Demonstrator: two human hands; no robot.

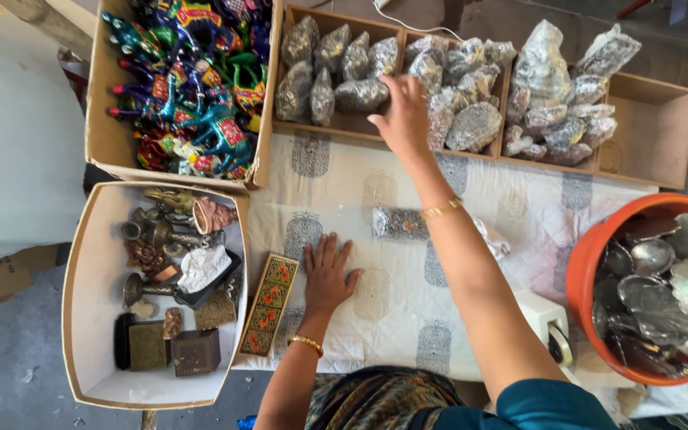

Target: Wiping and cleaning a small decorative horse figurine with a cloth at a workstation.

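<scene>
Under the right grip [402,111], small figures [471,123] are seen wrapped in clear, crinkled, glossy plastic, held in a matt brown cardboard tray [653,127]. The left grip [326,275] is laid flat on soft, matt printed cloth [344,179], just beside a glossy painted box [269,303]. Shiny metal leaves [662,279] are held in a smooth orange plastic bucket [581,263].

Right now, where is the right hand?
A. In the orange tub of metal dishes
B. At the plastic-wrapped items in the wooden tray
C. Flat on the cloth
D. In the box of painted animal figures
B: the right hand reaches onto the plastic-wrapped items in the wooden tray, while the left hand lies flat on the cloth.
</scene>
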